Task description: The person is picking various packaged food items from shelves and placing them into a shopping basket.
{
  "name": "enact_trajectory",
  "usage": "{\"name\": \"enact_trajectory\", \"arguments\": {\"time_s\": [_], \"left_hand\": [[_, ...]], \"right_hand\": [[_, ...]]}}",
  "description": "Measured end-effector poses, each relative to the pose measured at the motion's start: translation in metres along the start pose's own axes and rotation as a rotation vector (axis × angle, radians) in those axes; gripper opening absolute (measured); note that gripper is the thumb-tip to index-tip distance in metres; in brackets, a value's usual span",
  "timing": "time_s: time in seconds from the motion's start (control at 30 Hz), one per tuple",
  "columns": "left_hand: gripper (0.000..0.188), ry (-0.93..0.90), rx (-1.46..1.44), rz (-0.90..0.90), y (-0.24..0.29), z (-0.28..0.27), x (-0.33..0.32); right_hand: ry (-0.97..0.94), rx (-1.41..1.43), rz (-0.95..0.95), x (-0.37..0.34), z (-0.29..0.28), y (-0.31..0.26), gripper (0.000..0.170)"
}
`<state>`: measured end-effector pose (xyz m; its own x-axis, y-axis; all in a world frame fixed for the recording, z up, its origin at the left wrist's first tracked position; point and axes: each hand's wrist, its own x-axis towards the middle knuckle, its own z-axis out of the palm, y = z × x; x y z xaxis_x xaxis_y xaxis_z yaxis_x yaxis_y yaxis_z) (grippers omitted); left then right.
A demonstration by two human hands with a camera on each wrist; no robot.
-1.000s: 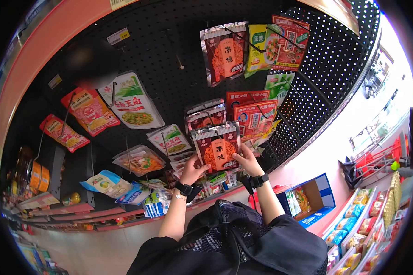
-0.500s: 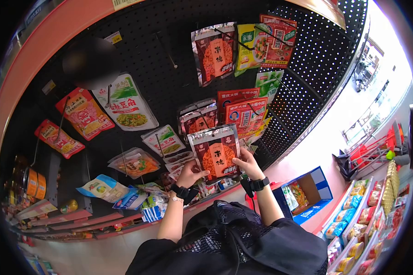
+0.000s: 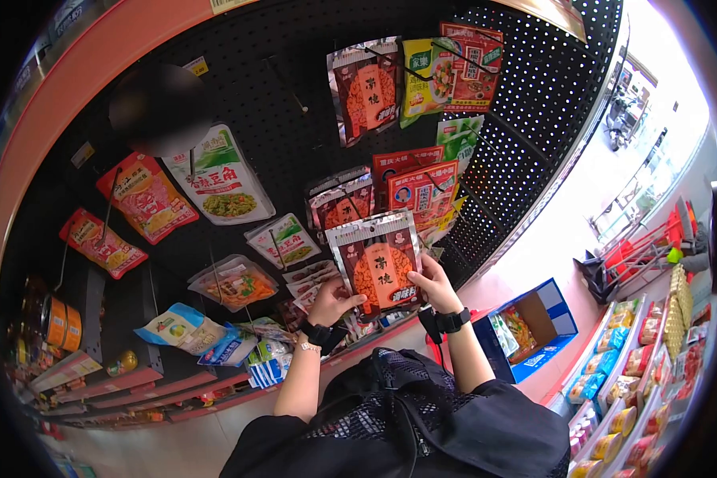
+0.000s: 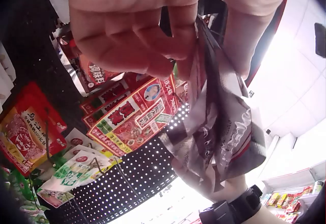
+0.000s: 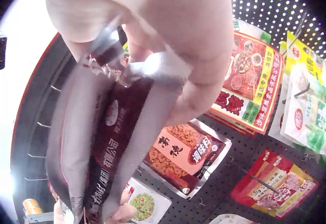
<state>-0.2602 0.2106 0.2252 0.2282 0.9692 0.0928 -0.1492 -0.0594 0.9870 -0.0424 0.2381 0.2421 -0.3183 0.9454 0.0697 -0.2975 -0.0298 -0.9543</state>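
A dark red and silver seasoning packet (image 3: 377, 264) is held upright between both hands in front of the hanging racks. The left hand (image 3: 331, 303) pinches its lower left edge, thumb on the front. At its lower right edge the right hand (image 3: 436, 286) pinches it the same way. In the left wrist view the left hand (image 4: 147, 25) has fingers behind the packet (image 4: 224, 127), which is seen edge-on. The right wrist view shows the right hand (image 5: 158, 35) gripping the bent packet (image 5: 109, 137).
A matching packet (image 3: 366, 89) hangs on the black pegboard (image 3: 279, 143), near red hotpot packets (image 3: 422, 195). Green and white bags (image 3: 221, 177) and red pouches (image 3: 147, 197) hang to the left. An open blue box (image 3: 546, 334) and shelves of packaged goods (image 3: 613, 374) stand at the right.
The view has shifted, so the hanging goods appear slightly further left. Both hands keep hold of the packet, which appears a little larger and nearer than at first.
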Motion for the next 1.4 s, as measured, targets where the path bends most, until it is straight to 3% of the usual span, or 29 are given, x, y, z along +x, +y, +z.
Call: {"name": "enact_trajectory", "arguments": {"time_s": [0.27, 0.47, 0.7, 0.87, 0.93, 1.0, 1.07, 1.2, 1.23, 1.33, 1.4], "left_hand": [[0.03, -0.03, 0.009, 0.011, 0.004, -0.001, -0.006], [0.032, -0.052, -0.129, 0.009, 0.014, 0.0, -0.016], [0.038, -0.052, -0.115, 0.021, 0.009, -0.001, -0.037], [0.044, -0.089, -0.031, -0.121, -0.003, -0.001, -0.061], [0.04, -0.177, -0.026, -0.125, -0.009, 0.0, -0.068], [0.037, -0.169, -0.079, -0.157, -0.013, 0.005, -0.076], [0.037, -0.156, -0.205, -0.158, -0.02, 0.01, -0.079], [0.041, -0.171, -0.349, -0.286, -0.046, 0.012, -0.081], [0.046, -0.178, -0.315, -0.185, -0.046, 0.018, -0.079], [0.048, -0.223, -0.37, -0.152, -0.046, 0.03, -0.075], [0.051, -0.289, -0.371, -0.118, -0.051, 0.037, -0.069]], "right_hand": [[-0.011, -0.02, 0.02, -0.006, -0.006, 0.008, 0.03], [-0.008, 0.193, 0.055, -0.014, 0.007, 0.013, 0.037], [-0.103, 0.167, 0.06, -0.03, 0.018, 0.016, 0.047], [-0.018, 0.23, 0.011, -0.046, 0.042, 0.02, 0.042], [0.029, 0.15, 0.037, -0.059, 0.048, 0.011, 0.04], [-0.091, -0.129, 0.046, -0.07, 0.052, -0.001, 0.038], [-0.008, -0.204, 0.043, -0.081, 0.056, -0.004, 0.038], [-0.149, -0.405, 0.005, -0.104, 0.052, -0.038, 0.047], [-0.169, -0.392, -0.033, -0.109, 0.05, -0.041, 0.048], [-0.193, -0.316, -0.046, -0.119, 0.036, -0.049, 0.049], [-0.214, -0.026, 0.031, -0.127, 0.03, -0.053, 0.05]]}}
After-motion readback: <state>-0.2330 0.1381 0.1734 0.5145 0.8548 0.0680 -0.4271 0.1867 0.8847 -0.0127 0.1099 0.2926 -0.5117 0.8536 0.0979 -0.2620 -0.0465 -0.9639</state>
